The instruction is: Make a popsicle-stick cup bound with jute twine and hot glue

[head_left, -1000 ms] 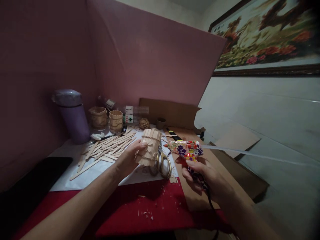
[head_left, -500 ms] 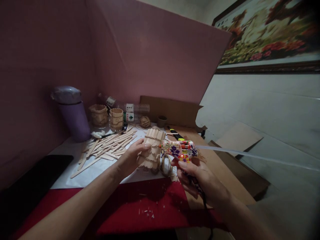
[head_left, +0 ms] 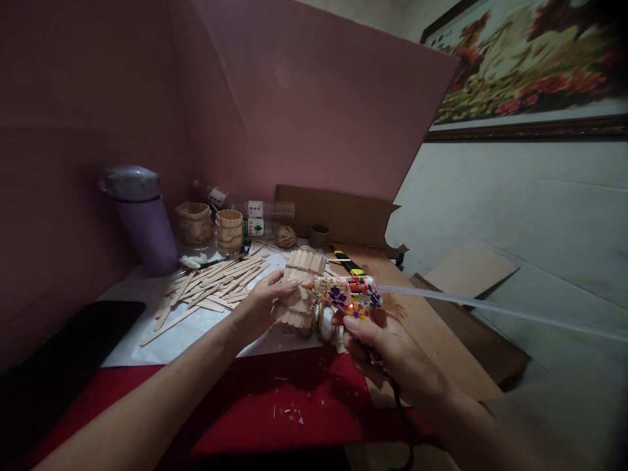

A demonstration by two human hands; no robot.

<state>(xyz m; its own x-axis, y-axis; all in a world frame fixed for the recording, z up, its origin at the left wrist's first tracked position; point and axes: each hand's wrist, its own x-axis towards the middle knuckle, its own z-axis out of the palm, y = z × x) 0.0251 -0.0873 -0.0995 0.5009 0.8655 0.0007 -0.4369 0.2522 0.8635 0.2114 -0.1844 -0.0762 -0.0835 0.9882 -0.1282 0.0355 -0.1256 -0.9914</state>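
Above the tabletop, the left hand is clasping a stick-clad cylinder, seemingly steadying it; the right hand is gripping a glue gun.

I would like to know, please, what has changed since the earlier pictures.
The right hand has moved the flower-patterned glue gun leftward; its orange nozzle, clear of the pale wooden craft-stick cylinder a second ago, is now at it, contact unclear. The left hand still holds the cylinder; nothing was let go.
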